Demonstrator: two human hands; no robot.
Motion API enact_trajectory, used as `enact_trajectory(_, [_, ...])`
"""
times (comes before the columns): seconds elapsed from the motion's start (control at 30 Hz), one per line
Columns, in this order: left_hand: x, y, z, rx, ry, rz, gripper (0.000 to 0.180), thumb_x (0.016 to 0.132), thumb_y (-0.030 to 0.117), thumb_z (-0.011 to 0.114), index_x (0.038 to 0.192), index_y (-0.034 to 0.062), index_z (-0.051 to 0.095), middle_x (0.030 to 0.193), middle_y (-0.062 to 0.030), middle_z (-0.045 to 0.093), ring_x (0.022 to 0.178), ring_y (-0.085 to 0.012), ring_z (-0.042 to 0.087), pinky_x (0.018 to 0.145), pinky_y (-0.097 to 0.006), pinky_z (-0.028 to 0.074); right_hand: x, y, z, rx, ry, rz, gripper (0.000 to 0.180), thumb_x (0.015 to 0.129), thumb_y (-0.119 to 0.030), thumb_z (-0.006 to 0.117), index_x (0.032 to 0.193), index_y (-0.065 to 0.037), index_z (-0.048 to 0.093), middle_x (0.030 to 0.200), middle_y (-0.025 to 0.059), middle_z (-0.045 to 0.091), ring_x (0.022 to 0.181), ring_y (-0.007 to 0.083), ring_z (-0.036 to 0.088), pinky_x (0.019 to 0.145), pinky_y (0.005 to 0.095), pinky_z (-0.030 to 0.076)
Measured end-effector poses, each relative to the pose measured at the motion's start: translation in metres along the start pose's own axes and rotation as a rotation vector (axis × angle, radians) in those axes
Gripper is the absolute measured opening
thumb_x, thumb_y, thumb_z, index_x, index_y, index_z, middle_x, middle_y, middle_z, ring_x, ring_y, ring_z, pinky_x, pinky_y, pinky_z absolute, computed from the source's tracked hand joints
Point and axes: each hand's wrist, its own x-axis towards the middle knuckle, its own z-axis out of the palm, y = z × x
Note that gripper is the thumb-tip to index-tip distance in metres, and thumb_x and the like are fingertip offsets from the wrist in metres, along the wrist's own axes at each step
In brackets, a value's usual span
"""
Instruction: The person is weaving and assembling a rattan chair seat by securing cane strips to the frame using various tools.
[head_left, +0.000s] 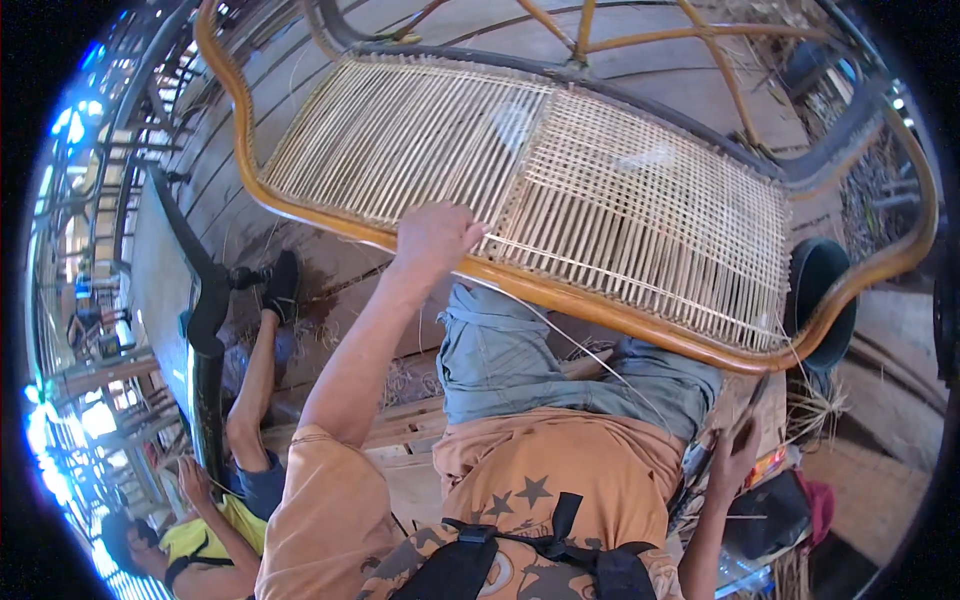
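A rattan chair frame (pixel 540 287) with a half-woven cane seat (pixel 640 215) lies tilted across my lap. Vertical strands fill both halves of the seat; cross strands are woven through much of the right half. My left hand (pixel 437 240) is closed at the near rail beside the centre strip, where a pale cross strand ends; its fingertips hide what they grip. From under the rail a loose cane strand (pixel 590 350) trails toward my right leg. Low at the right, my right hand (pixel 735 458) has bent fingers beside a thin dark object; its grip is unclear.
At the left, a person in a yellow top (pixel 215 530) sits by a dark-edged panel (pixel 165 300). A dark green bucket (pixel 822 300) stands behind the seat's right corner. Near my right hand lie a black bag (pixel 770 510) and cane scraps (pixel 815 405). Planks form the floor.
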Motion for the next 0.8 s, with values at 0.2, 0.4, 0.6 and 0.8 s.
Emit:
enact_trajectory(0.2, [0.005, 0.002, -0.007, -0.205, -0.192, -0.111, 0.038, 0.085, 0.043, 0.058, 0.077, 0.0065, 0.064, 0.074, -0.0159, 0.061, 0.074, -0.0360, 0.060, 0.064, -0.047, 0.046, -0.142, 0.092, -0.042, -0.353, -0.150, 0.244, 0.050, 0.076, -0.008, 0.063, 0.122, -0.001, 0.047, 0.113, 0.0218, 0.052, 0.105, 0.0374, 0.052, 0.092, 0.0410, 0.042])
enact_trajectory(0.4, [0.004, -0.010, -0.015, -0.096, -0.344, -0.137, 0.038, 0.084, 0.042, 0.058, 0.077, 0.0044, 0.063, 0.074, -0.0177, 0.061, 0.074, -0.0366, 0.060, 0.064, -0.047, 0.044, -0.164, 0.072, -0.032, -0.433, -0.261, 0.266, 0.042, 0.079, -0.019, 0.065, 0.116, -0.005, 0.052, 0.106, 0.0199, 0.057, 0.100, 0.0393, 0.052, 0.087, 0.0450, 0.043])
enact_trajectory(0.6, [0.006, 0.019, -0.034, 0.021, -0.102, 0.056, 0.023, 0.080, 0.027, 0.065, 0.087, 0.0052, 0.062, 0.082, -0.0164, 0.061, 0.079, -0.0351, 0.058, 0.069, -0.045, 0.044, -0.049, 0.038, -0.048, -0.423, -0.073, 0.138, 0.021, 0.087, -0.016, 0.056, 0.100, 0.000, 0.062, 0.092, 0.0191, 0.060, 0.090, 0.0369, 0.056, 0.081, 0.0435, 0.043])
enact_trajectory(0.8, [-0.034, 0.103, -0.028, -0.298, -0.115, 0.428, 0.024, 0.078, 0.011, 0.063, 0.100, 0.0029, 0.059, 0.110, -0.0149, 0.057, 0.102, -0.0329, 0.052, 0.089, -0.046, 0.040, 0.102, -0.015, -0.017, -0.408, 0.295, -0.192, 0.042, 0.082, -0.017, 0.066, 0.118, 0.001, 0.053, 0.120, 0.0216, 0.051, 0.114, 0.0401, 0.045, 0.095, 0.0431, 0.038])
